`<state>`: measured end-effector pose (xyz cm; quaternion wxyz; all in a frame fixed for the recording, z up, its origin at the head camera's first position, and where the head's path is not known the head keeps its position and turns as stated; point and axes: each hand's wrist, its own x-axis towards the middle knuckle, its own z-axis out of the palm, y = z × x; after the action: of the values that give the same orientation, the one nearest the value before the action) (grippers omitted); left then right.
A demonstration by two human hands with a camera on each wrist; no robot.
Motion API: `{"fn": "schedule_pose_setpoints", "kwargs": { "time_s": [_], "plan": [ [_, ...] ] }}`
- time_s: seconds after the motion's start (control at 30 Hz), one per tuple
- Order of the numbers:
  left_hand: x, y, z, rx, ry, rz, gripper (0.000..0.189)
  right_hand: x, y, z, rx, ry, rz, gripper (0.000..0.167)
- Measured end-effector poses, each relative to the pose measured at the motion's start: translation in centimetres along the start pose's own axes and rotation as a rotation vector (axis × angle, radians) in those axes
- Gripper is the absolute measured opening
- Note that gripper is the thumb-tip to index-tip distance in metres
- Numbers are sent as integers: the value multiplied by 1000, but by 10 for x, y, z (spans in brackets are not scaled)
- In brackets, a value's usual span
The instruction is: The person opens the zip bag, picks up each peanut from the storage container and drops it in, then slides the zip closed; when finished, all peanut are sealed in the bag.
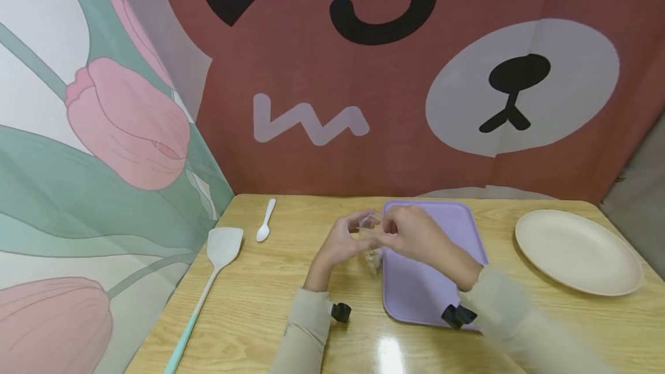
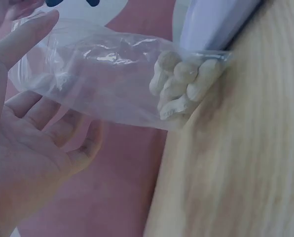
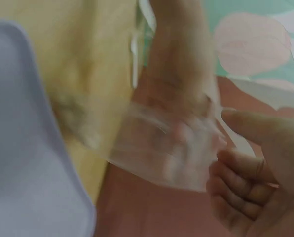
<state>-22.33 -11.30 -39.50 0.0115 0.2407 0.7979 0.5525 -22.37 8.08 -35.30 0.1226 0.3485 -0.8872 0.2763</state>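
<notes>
A clear plastic bag point(image 2: 112, 84) hangs between my hands, with several unshelled peanuts point(image 2: 179, 86) in its lower end near the tabletop. My left hand point(image 1: 343, 239) holds the bag's upper part; in the left wrist view its thumb is in front and its fingers behind. Close by the bag's mouth is my right hand point(image 3: 265, 173), thumb and forefinger apart and the other fingers bent. Nothing shows between that thumb and forefinger. Motion blurs the bag and my left hand in the right wrist view.
A purple tray point(image 1: 426, 299) lies beneath my right hand. To its right is a cream oval plate point(image 1: 579, 253). On the left lie a small white spoon point(image 1: 264, 231) and a long-handled spatula point(image 1: 224, 247). A printed curtain hangs behind the wooden table point(image 1: 260, 305).
</notes>
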Motion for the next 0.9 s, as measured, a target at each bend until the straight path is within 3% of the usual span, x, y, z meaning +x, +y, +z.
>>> {"fn": "schedule_pose_setpoints", "kwargs": {
  "time_s": [0.13, 0.23, 0.43, 0.5, 0.57, 0.7, 0.9],
  "plan": [
    [1, 8, 0, -5, 50, 48, 60, -10, -6, 11, -93, 111, 46, 22],
    [0, 16, 3, 0, 112, 93, 59, -12, -9, 13, -100, 203, 62, 14],
    [-3, 34, 8, 1, 262, 166, 69, -19, -10, -1, -28, 340, 32, 5],
    [-4, 40, 7, -30, 303, 182, 64, -23, -8, -11, 18, 392, 37, 4],
    [-6, 46, 5, -64, 337, 211, 47, -27, -5, -22, 65, 430, 42, 3],
    [-8, 57, 3, -94, 362, 297, 10, -38, 1, -40, 135, 443, 40, 5],
    [-9, 71, 7, -49, 343, 367, 3, -51, 6, -54, 159, 408, 38, 4]
  ]
}}
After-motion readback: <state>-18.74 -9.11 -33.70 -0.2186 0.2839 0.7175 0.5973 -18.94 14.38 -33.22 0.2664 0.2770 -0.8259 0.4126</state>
